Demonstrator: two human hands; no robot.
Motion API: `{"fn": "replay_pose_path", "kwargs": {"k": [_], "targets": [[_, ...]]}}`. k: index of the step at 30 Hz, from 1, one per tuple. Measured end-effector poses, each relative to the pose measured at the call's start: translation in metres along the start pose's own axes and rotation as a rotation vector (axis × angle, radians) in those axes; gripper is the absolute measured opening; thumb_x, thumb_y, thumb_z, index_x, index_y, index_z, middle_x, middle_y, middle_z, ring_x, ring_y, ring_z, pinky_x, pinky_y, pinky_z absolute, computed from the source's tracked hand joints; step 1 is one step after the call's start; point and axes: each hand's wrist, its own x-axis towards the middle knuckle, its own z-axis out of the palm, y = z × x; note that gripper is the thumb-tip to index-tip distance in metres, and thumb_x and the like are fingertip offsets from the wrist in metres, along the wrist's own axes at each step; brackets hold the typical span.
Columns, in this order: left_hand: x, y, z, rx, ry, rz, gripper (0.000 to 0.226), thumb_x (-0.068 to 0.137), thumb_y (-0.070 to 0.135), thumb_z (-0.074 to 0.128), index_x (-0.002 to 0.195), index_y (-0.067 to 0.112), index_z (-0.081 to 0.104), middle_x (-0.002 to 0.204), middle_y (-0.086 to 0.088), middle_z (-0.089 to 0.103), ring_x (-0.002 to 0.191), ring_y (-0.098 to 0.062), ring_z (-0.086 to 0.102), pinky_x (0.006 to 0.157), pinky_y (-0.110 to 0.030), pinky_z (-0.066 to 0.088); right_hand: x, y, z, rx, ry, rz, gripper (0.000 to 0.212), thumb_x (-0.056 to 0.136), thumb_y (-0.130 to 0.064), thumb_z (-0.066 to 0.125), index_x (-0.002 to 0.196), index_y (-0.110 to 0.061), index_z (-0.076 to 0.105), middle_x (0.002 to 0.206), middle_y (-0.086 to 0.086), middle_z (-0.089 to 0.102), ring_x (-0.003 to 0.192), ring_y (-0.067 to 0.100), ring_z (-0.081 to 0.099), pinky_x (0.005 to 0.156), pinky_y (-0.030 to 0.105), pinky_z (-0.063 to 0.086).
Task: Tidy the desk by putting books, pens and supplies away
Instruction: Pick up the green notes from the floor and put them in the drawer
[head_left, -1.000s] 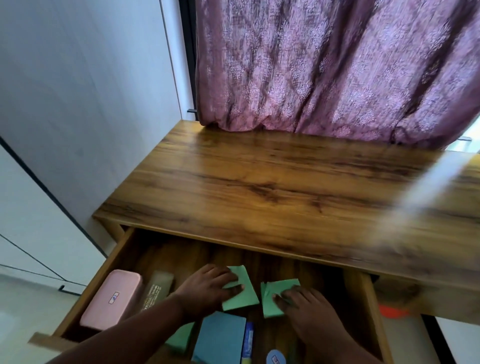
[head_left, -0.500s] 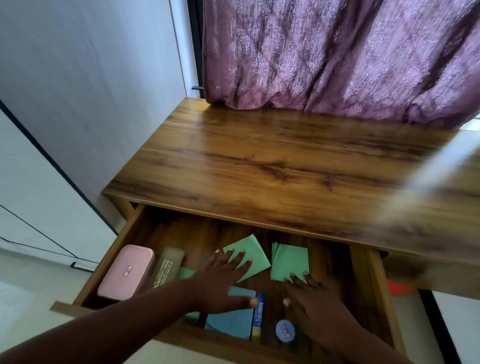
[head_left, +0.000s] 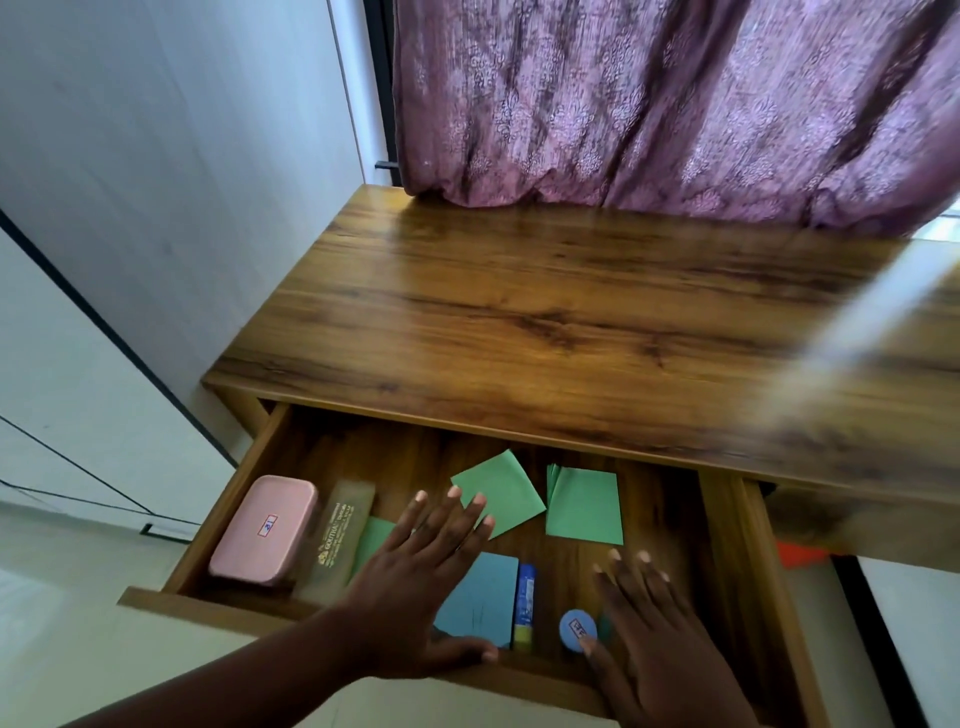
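Observation:
The desk drawer (head_left: 244, 483) stands pulled out below the wooden desktop (head_left: 545, 332). Inside lie two green paper squares (head_left: 501, 491) (head_left: 584, 501), a third green sheet (head_left: 374, 540) partly under my arm, a blue sheet (head_left: 480, 597), a blue-and-yellow glue stick (head_left: 524, 605) and a small round blue lid (head_left: 576, 629). A pink case (head_left: 265, 527) and a tan pouch (head_left: 340, 540) sit at the left end. My left hand (head_left: 421, 587) hovers flat with fingers spread over the papers. My right hand (head_left: 660, 639) is spread beside the round lid, holding nothing.
A mauve curtain (head_left: 649, 104) hangs down onto the back of the desk. A white wall and cabinet panels (head_left: 130, 208) run along the left. Something orange (head_left: 800, 553) shows under the desk at the right. A blurred pale streak crosses the desktop's right side.
Both hands have let go of the green papers and drawn back toward the drawer's front, fingers now spread. The view has shifted, showing more of the drawer.

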Motion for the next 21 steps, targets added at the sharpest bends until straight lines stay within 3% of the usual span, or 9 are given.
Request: {"fn": "replay_pose_path", "kwargs": {"k": [2, 5, 11, 16, 21], "targets": [[0.007, -0.003, -0.001, 0.016, 0.022, 0.005, 0.106, 0.076, 0.087, 0.029, 0.149, 0.009, 0.028, 0.158, -0.010, 0.020, 0.146, -0.028, 0.010, 0.112, -0.046, 0.010, 0.003, 0.000, -0.003, 0.007, 0.037, -0.003, 0.076, 0.086, -0.073, 0.027, 0.138, -0.020, 0.043, 0.151, 0.004, 0.033, 0.139, 0.024, 0.019, 0.110, 0.029, 0.002], [0.019, -0.010, -0.002, 0.013, 0.028, 0.007, 0.114, 0.072, 0.091, 0.029, 0.150, 0.008, 0.024, 0.159, -0.010, 0.018, 0.147, -0.027, 0.009, 0.112, -0.048, 0.010, 0.010, 0.002, -0.010, 0.038, 0.096, -0.008, 0.091, 0.078, -0.082, 0.033, 0.148, -0.023, 0.026, 0.159, 0.003, 0.013, 0.142, 0.027, 0.012, 0.111, 0.030, 0.001], [0.054, -0.031, -0.006, 0.076, -0.014, -0.011, 0.124, 0.064, 0.096, 0.027, 0.150, 0.007, 0.021, 0.160, -0.012, 0.011, 0.148, -0.030, 0.002, 0.114, -0.052, 0.007, 0.037, 0.012, -0.028, 0.017, 0.196, -0.045, 0.109, 0.071, -0.089, 0.035, 0.151, -0.019, 0.014, 0.160, 0.008, 0.004, 0.147, 0.029, -0.003, 0.113, 0.039, 0.005], [0.083, -0.048, -0.010, 0.116, -0.034, -0.108, 0.128, 0.061, 0.098, 0.024, 0.151, 0.007, 0.014, 0.161, -0.011, 0.000, 0.148, -0.029, -0.008, 0.115, -0.055, 0.004, 0.072, 0.024, -0.040, -0.029, 0.212, -0.044, 0.110, 0.071, -0.089, 0.032, 0.151, -0.016, 0.012, 0.160, 0.010, 0.000, 0.147, 0.030, -0.005, 0.115, 0.046, 0.005], [0.103, -0.060, -0.008, 0.099, 0.019, -0.252, 0.130, 0.060, 0.099, 0.021, 0.151, 0.010, -0.005, 0.159, -0.010, -0.017, 0.143, -0.024, -0.028, 0.115, -0.051, -0.012, 0.100, 0.037, -0.047, -0.066, 0.222, 0.003, 0.113, 0.071, -0.091, 0.028, 0.151, -0.011, 0.015, 0.159, 0.011, 0.007, 0.147, 0.030, -0.001, 0.115, 0.052, 0.007]]}}
